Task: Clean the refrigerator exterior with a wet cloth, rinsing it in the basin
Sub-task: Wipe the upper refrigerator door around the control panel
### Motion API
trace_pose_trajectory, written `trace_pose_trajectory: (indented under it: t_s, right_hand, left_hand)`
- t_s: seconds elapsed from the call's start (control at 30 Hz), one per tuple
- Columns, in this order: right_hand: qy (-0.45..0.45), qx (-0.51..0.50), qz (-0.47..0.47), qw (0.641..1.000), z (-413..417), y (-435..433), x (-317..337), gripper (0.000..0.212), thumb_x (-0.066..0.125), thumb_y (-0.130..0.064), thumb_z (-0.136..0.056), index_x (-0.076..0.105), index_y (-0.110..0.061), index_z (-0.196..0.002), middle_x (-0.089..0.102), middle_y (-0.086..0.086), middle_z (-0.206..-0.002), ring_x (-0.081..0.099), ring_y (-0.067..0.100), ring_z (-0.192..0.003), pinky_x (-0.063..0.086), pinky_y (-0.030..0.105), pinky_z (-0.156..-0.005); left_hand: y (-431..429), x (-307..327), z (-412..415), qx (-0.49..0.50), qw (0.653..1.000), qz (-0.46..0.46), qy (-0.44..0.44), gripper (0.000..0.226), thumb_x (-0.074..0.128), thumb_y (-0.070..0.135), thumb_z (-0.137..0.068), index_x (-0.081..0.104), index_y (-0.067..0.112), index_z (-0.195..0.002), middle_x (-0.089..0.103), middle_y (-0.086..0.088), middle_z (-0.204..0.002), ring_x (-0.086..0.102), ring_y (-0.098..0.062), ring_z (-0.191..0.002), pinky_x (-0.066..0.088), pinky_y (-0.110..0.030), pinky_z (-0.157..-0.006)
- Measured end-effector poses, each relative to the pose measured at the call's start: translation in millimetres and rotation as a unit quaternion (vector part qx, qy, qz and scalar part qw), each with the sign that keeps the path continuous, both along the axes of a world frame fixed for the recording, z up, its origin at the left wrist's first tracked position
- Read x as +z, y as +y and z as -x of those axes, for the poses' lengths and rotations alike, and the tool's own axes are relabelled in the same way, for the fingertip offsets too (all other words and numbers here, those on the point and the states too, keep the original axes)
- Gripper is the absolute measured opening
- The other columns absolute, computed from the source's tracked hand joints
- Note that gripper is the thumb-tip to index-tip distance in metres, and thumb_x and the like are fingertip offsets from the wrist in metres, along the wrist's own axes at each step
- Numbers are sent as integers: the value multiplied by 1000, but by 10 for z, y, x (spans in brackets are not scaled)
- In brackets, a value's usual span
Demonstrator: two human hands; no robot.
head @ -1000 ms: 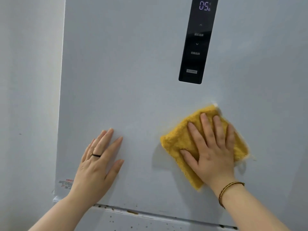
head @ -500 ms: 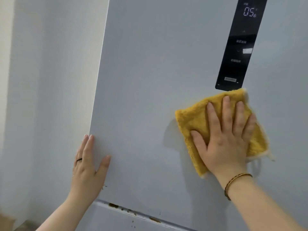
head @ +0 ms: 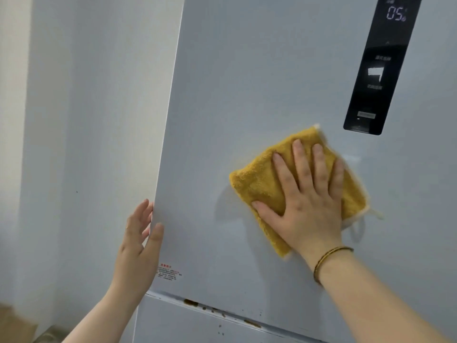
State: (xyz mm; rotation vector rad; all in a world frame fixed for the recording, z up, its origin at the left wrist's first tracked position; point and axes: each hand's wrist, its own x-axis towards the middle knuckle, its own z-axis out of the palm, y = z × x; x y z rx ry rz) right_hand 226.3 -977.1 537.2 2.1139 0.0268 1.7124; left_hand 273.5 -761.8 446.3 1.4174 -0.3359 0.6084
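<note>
Fridge door [head: 247, 82] is pale and glossy, brown crud [head: 190, 302] along its bottom. My right hand [head: 309, 206], fingers spread flat, presses the yellow cloth [head: 257, 184] on it below the display [head: 378, 70]; left hand [head: 138, 243] is open, touching the door's edge.

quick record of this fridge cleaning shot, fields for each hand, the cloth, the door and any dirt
right hand: flat, fingers spread, pressing the cloth on the door
left hand: fingers straight, at the door's left edge, thumb on its front
cloth: yellow, below left of the control panel
control panel: black, shows 05
dirt: brown stains along the seam under the door
</note>
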Motion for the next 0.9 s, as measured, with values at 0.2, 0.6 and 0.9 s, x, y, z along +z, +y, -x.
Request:
trace_pose_trajectory:
  t_s: [0.2, 0.6, 0.9]
  right_hand:
    - [146, 30, 190, 970, -146, 256, -988, 74, 37, -63, -74, 33, -22, -136, -13, 6, -155, -11, 28, -142, -9, 50, -114]
    - [15, 65, 59, 996, -491, 816, 219, 66, 34, -51, -80, 45, -14, -132, 41, 18, -141, 20, 33, -131, -7, 50, -108]
    - [93, 121, 178, 972, -689, 1088, -127, 61, 32, -37, -75, 56, -12, -126, 47, 13, -138, 23, 30, -130, -5, 47, -110]
  left_hand:
    - [102, 87, -9, -27, 1000, 16, 3, 37, 40, 10, -95, 39, 23, -130, 54, 8, -114, 50, -13, -106, 36, -11, -79]
    - [313, 82, -163, -152, 982, 114, 20, 19, 36, 27, -96, 42, 29, -114, 62, 5, -100, 65, 5, -79, 49, -20, -73]
    - [401, 87, -330, -173, 973, 133, 71, 36, 20, 32, -99, 54, 25, -95, 71, 5, -74, 65, -7, -77, 50, -23, -70]
